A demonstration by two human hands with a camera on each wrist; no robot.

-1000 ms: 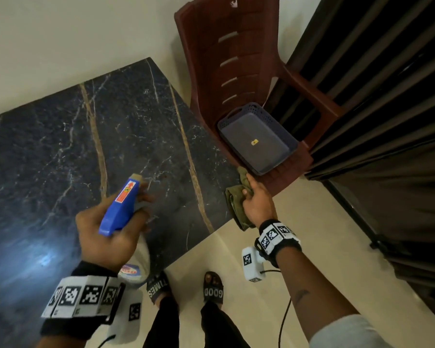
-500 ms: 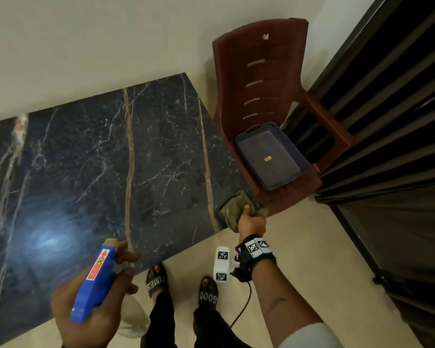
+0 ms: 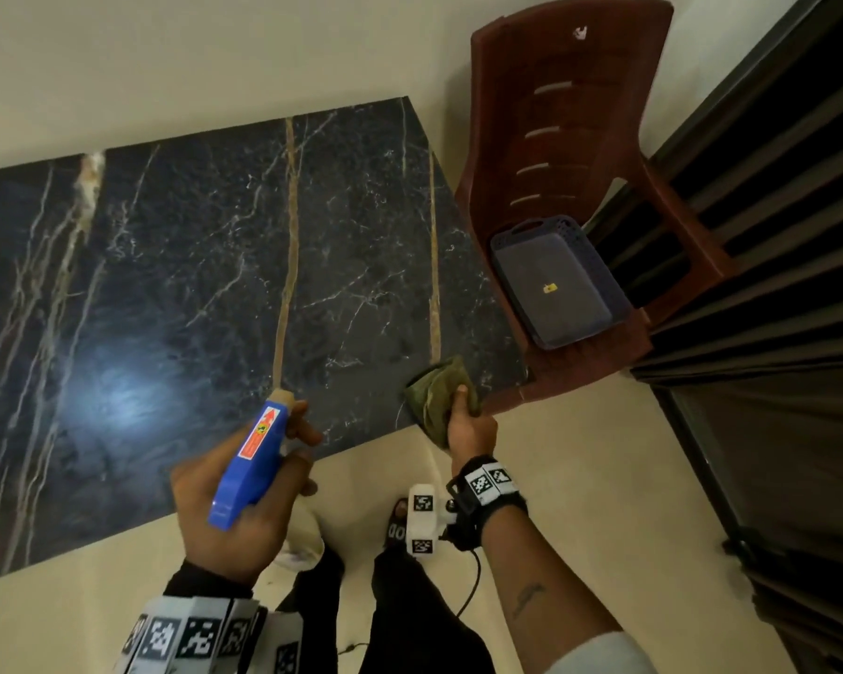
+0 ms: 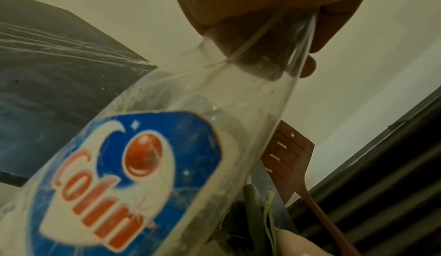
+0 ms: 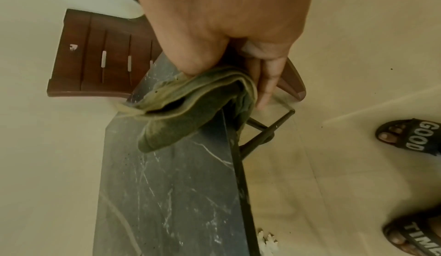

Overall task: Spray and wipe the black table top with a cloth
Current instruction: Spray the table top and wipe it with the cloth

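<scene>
One spray bottle (image 3: 251,462), gripped slanted, nozzle aimed over the table top (image 3: 191,294).

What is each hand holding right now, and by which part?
The left hand grips the spray bottle around its neck, below the blue trigger head. The right hand holds the folded green cloth by its near edge, at the table corner.

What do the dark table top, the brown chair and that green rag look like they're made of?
Table top: looks like polished black marble or a marble-look slab, with white and tan veins and a glossy light reflection. Chair: probably moulded plastic, smooth reddish-brown with slotted back. Rag: soft woven cloth, folded in layers with a frayed edge.
</scene>
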